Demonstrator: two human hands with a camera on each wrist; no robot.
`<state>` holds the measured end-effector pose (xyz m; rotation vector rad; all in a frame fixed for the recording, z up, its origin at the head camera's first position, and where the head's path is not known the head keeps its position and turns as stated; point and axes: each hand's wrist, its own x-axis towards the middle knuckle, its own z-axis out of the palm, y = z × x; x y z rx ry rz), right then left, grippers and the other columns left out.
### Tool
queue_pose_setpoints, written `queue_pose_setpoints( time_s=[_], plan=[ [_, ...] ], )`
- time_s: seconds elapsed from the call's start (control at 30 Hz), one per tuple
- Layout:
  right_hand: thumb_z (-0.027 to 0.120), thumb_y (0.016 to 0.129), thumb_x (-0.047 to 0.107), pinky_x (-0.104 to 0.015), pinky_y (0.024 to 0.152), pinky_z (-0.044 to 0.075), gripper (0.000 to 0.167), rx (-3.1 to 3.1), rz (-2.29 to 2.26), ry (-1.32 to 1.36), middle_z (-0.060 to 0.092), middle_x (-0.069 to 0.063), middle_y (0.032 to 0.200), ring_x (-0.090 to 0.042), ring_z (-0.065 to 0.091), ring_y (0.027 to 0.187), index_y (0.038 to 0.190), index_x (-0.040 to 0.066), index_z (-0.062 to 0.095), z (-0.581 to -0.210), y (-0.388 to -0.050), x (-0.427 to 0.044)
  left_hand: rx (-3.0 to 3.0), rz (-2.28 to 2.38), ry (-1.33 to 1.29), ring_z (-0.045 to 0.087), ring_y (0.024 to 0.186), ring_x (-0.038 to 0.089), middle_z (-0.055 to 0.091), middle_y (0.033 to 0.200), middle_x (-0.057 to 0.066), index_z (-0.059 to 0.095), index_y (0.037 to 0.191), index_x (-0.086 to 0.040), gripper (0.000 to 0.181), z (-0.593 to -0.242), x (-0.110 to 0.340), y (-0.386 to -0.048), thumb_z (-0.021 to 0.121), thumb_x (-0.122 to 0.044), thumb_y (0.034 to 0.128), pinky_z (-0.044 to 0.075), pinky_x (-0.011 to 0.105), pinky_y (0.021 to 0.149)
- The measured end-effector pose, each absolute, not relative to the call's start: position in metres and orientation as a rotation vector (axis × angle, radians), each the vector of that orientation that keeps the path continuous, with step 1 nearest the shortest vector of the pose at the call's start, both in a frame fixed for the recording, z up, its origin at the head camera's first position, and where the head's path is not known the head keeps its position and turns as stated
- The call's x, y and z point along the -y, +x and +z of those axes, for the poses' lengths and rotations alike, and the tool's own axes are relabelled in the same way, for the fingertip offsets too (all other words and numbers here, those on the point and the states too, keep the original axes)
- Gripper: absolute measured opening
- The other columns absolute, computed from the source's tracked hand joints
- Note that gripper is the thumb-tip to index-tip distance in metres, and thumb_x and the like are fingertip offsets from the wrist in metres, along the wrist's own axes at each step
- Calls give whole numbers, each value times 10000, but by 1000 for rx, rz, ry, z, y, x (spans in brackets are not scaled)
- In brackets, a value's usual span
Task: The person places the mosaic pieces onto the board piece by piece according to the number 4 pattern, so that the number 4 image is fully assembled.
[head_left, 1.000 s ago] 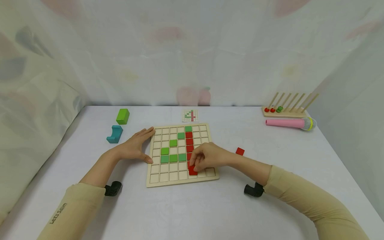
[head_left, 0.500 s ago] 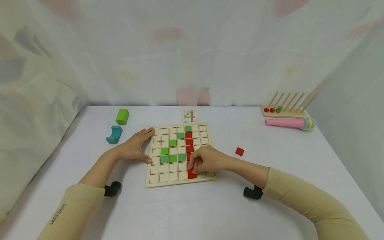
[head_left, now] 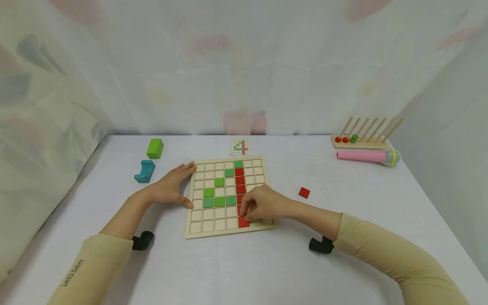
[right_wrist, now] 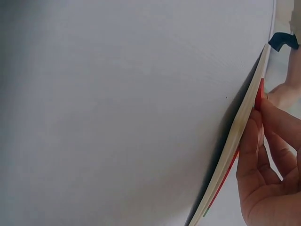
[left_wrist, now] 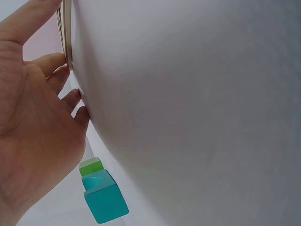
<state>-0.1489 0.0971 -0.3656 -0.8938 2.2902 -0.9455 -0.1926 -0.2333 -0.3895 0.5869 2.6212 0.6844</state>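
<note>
A wooden grid board lies on the table in the head view, with several green tiles and a column of red tiles in its cells. My left hand rests at the board's left edge, thumb and fingers spread along it. Over the lower end of the red column, my right hand pinches a red tile with thumb and curled fingers. From the right wrist view, this red tile stands a little above the board's surface beneath the thumb. The hand covers some cells.
One loose red tile lies right of the board. A pattern card is behind it. Left stand a green block and a teal curved block. At the right are a pink toy microphone and a peg stand.
My right hand has moved slightly down and toward me, bringing the red tile to the lowest cell of the red column. The left hand has stayed at the board's edge.
</note>
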Motion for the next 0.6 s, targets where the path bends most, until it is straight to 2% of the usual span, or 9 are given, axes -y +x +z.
queue_pose_setpoints(
  time_s=[0.27,0.6],
  plan=[
    [787,824,130,-185,649,537,66,-2324,-943,-886,700,93,757,-32,622,684,854,177,752,-362,-153,-105,-2612,690,577,25,1535,476,83,1682,162,163,1578,-20,1274,-388,232,-191,888,-480,636,81,687,1209],
    [725,857,93,-199,687,512,81,-2447,-961,-792,694,31,785,-76,607,734,926,125,753,-347,-177,-134,-2619,678,578,31,1534,476,88,1682,161,163,1577,-19,1272,-389,233,-192,886,-479,638,84,684,1210]
  ],
)
